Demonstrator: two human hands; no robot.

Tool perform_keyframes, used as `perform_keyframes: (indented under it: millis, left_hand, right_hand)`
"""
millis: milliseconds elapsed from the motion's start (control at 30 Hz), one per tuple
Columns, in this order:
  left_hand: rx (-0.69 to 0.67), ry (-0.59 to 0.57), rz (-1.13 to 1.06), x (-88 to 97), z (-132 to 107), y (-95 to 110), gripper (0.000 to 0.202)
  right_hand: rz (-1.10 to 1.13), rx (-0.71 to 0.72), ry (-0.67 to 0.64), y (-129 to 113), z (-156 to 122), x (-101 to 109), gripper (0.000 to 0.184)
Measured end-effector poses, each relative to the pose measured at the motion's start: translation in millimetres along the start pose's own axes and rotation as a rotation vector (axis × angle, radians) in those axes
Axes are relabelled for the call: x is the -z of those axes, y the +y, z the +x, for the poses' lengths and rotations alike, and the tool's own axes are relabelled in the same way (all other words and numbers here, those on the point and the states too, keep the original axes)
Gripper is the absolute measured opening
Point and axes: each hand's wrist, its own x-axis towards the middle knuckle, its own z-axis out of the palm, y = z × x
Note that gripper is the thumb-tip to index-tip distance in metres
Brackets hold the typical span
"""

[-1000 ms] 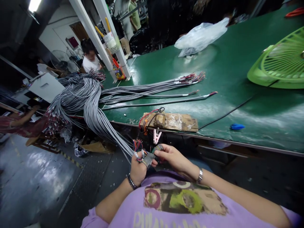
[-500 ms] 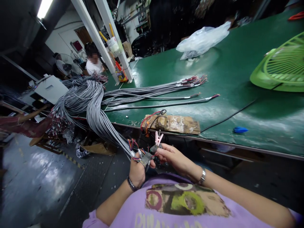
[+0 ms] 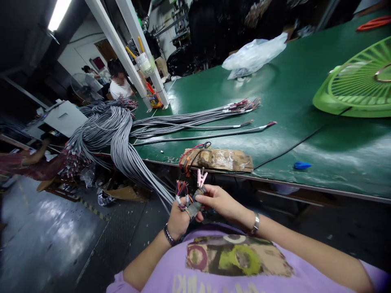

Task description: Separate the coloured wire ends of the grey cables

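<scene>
My left hand (image 3: 178,221) is closed round the ends of several grey cables (image 3: 160,187), whose thin coloured wires (image 3: 181,188) stick up above the fingers. A worn grey strip (image 3: 193,209) lies against the fingers of that hand. My right hand (image 3: 220,202) pinches a dark grey piece (image 3: 200,193) between thumb and fingers, close to my left hand. I cannot tell whether this piece and the strip are one. A pink clothespin (image 3: 202,178) stands just above my right fingertips, near the table edge; what it clips is unclear.
A wooden block (image 3: 232,160) with red and black leads lies at the edge of the green table (image 3: 293,150). More grey cables (image 3: 183,120) lie behind it. A green fan (image 3: 351,89), a plastic bag (image 3: 255,55) and a blue object (image 3: 302,165) are rightward. A person (image 3: 120,85) sits beyond the posts.
My left hand has moved slightly right and closer to the right hand, with the cable ends and strip. The wire tips stand more upright. The whole view has shifted a little.
</scene>
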Motion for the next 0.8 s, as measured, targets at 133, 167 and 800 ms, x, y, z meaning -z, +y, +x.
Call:
perform_keyframes:
  millis: [133,167,800]
  left_hand:
    - [-0.011,0.004,0.036,-0.4,-2.8,-2.5,0.034]
    - [-0.014,0.032,0.023,-1.0,-3.1,-2.9,0.034]
    - [0.071,0.037,-0.304,-6.1,17.0,21.2,0.029]
  right_hand:
    - [-0.008,0.037,0.035,7.4,-0.4,-2.9,0.032]
    - [-0.02,0.036,0.092,9.5,0.0,-2.4,0.032]
    - [0.096,0.125,0.275,-2.3,22.5,18.7,0.047]
